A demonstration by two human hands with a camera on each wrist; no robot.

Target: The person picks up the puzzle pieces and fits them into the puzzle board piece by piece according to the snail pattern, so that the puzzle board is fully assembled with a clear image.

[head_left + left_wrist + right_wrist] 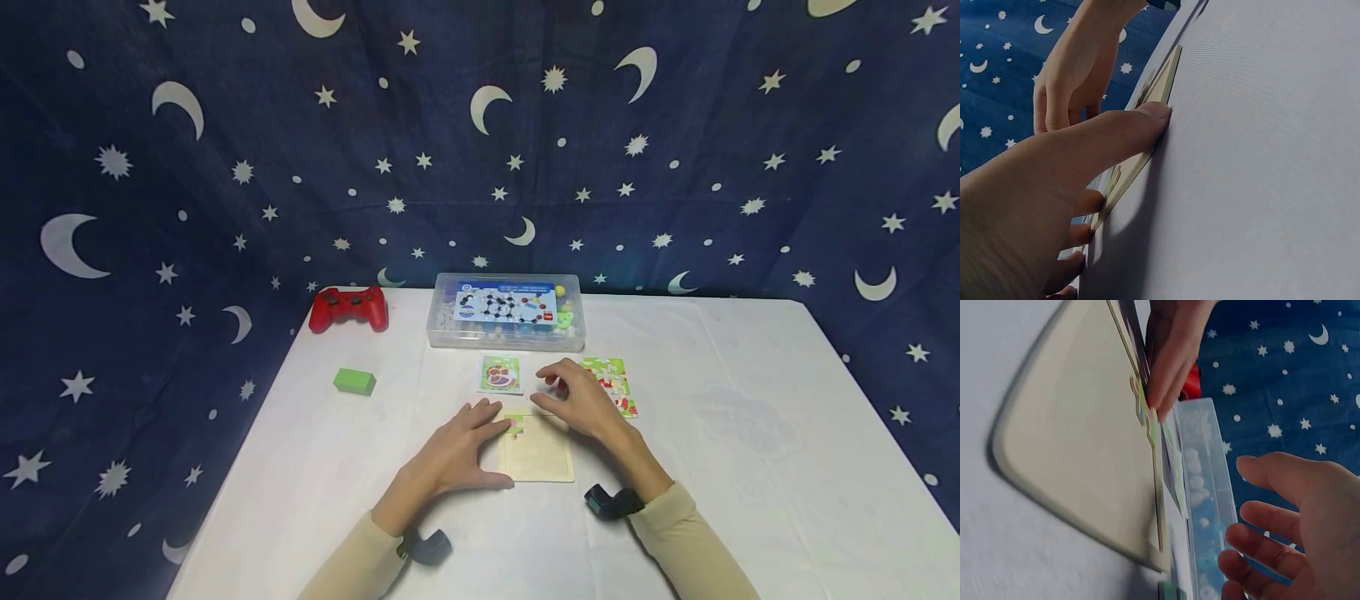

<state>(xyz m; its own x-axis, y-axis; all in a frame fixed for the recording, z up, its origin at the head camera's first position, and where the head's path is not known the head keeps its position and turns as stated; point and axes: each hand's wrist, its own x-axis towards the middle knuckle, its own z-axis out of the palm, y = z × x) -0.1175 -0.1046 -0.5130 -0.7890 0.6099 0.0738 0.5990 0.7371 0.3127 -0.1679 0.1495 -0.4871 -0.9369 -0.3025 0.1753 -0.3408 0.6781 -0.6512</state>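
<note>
A pale wooden puzzle tray (542,450) lies on the table, with a small green and pink puzzle piece (514,425) in its far left corner. My left hand (457,450) rests at the tray's left side, thumb laid along the near edge (1147,115) and index fingertip on the piece. Over the tray's far right corner hovers my right hand (581,400), fingers loosely bent, with nothing between thumb and fingers (1260,540) in the right wrist view. Partly behind it lies a green sheet of puzzle pieces with red shapes (613,379).
A picture card (500,374) lies just beyond the tray. Behind it stands a clear plastic box (506,335) with a molecule-model label. At the left are a red game controller (348,309) and a green block (355,382). A starry dark blue cloth (450,167) hangs behind the table.
</note>
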